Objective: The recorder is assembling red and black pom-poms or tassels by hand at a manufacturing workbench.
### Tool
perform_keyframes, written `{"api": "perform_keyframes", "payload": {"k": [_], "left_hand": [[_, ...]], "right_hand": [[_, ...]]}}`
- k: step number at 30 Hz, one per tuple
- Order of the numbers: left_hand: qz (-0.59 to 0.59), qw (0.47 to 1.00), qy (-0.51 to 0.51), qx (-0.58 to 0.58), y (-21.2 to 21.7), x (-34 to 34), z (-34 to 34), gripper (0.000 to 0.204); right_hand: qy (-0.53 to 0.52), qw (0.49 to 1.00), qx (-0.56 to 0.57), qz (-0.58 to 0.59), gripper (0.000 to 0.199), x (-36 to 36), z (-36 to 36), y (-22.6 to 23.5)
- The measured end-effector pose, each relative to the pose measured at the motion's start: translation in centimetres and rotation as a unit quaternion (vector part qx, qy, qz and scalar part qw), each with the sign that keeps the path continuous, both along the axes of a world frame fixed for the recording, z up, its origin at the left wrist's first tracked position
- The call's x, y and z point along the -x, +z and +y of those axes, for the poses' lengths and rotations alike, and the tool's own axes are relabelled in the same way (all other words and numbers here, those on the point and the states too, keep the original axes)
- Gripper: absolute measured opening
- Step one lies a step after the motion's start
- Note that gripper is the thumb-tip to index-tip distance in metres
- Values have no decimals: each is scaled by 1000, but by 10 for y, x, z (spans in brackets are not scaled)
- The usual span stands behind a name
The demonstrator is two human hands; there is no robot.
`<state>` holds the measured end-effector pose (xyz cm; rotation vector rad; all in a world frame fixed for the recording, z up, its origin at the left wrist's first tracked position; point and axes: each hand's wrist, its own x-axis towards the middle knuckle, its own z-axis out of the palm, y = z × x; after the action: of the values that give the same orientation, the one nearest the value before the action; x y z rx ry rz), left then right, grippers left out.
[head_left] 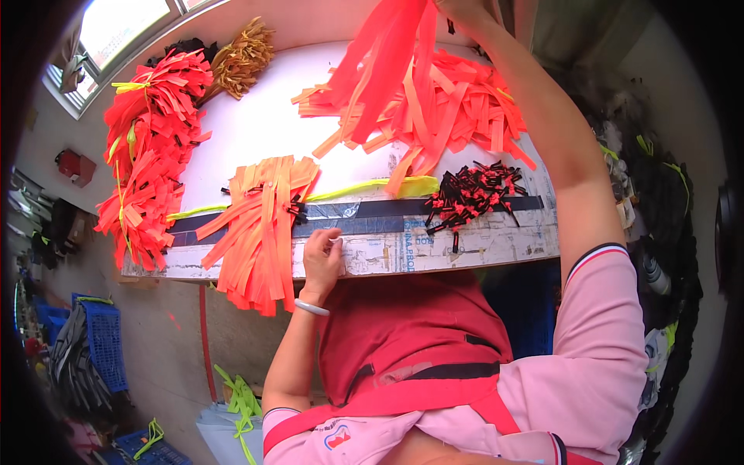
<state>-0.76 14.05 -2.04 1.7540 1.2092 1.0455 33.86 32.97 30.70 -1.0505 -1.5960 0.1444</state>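
My left hand (322, 256) rests on the near edge of the white table (256, 132), fingers curled, touching the right side of a laid-out bunch of orange strips (263, 225) that hangs over the edge. It holds nothing that I can make out. My right hand (463, 9) is raised at the far top of the view, gripping a long bunch of red-orange strips (387, 70) that dangles over a big loose heap of the same strips (457, 108). A pile of small black and red clips (473, 194) lies near the table's front right.
Tied bundles of red strips (151, 147) line the table's left end, with a brownish bundle (242, 56) behind. A yellow-green cord (364, 187) runs along a dark tape line. Blue crates (101, 341) stand on the floor at left; dark clutter fills the right side.
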Motion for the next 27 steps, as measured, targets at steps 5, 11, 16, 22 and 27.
{"api": "perform_keyframes", "payload": {"k": [5, 11, 16, 22, 27], "left_hand": [[-83, 992, 4, -92, 123, -6, 20, 91], [-72, 961, -101, -248, 229, -30, 0, 60], [-333, 935, -119, -37, 178, -19, -36, 30], [-460, 832, -141, 275, 114, 7, -76, 36], [-459, 830, -111, 296, 96, 9, -92, 48]], "right_hand": [[69, 979, 89, -170, 21, 82, -93, 2], [225, 945, 132, -195, 22, 167, -204, -5], [330, 889, 316, -10, 50, 170, -224, -27], [366, 787, 485, 110, 59, 147, -249, -196], [387, 717, 577, 55, 51, 187, -306, -253]]}}
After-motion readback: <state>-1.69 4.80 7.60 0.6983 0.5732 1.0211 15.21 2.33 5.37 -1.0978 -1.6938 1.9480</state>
